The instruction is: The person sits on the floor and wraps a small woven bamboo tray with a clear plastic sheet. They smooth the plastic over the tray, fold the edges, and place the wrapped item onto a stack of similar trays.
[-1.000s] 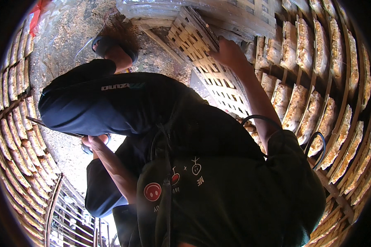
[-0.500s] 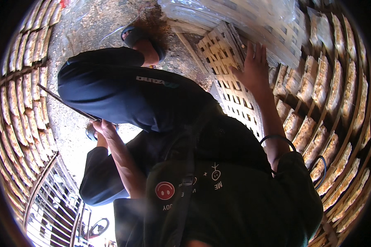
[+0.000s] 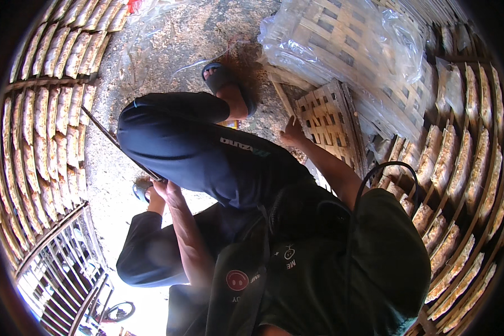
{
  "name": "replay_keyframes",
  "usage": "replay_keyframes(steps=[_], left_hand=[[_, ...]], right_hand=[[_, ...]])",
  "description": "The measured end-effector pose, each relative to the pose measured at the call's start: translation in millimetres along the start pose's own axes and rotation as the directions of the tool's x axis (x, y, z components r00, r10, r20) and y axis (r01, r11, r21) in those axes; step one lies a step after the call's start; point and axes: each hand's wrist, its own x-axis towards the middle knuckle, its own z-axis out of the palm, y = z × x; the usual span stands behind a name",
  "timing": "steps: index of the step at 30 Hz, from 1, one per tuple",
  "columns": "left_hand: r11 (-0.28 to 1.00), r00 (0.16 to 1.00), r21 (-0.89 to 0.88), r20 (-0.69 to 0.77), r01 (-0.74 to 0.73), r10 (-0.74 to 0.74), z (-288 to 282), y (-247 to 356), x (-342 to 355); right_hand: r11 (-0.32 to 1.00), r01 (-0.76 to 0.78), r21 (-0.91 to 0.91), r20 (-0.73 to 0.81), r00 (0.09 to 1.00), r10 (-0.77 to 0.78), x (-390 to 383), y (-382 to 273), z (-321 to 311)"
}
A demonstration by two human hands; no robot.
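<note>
Left hand point(image 3: 168, 191) gripping dark strip point(image 3: 102, 128), right hand point(image 3: 292, 135) near panel point(image 3: 326, 113)

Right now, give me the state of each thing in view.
Left hand: closed on dark stick
Dark stick: held, slanting
Right hand: fingers bent, contact unclear
Woven panels: stacked
Clear plastic sheet: crumpled, over larger woven panel
Sandals: worn
Slabs: in rows, both sides

Slatted panels point(image 3: 326, 115) beside plastic sheeting point(image 3: 299, 47)
</note>
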Motion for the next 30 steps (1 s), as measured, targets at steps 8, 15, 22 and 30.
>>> replay_keyframes(steps=[8, 15, 22, 30], left_hand=[[0.493, 0.756, 0.591, 0.362, -0.639, 0.545, 51, -13, -35], [0.545, 0.83, 0.661, 0.229, -0.516, 0.508, 77, -1, -34], [0.523, 0.833, 0.689, 0.223, -0.503, 0.507, 71, 11, -38], [0.516, 0.845, 0.712, 0.211, -0.477, 0.491, 76, 9, -40]], right_hand=[[0.97, -0.203, 0.136, 0.045, 0.979, 0.199, -4, 42, 18], [0.94, -0.19, 0.282, -0.082, 0.972, 0.221, -20, 22, 25], [0.97, -0.142, 0.195, -0.174, 0.969, 0.177, -14, 10, 43], [0.727, -0.452, 0.516, -0.001, 0.849, 0.528, 12, 9, 39]])
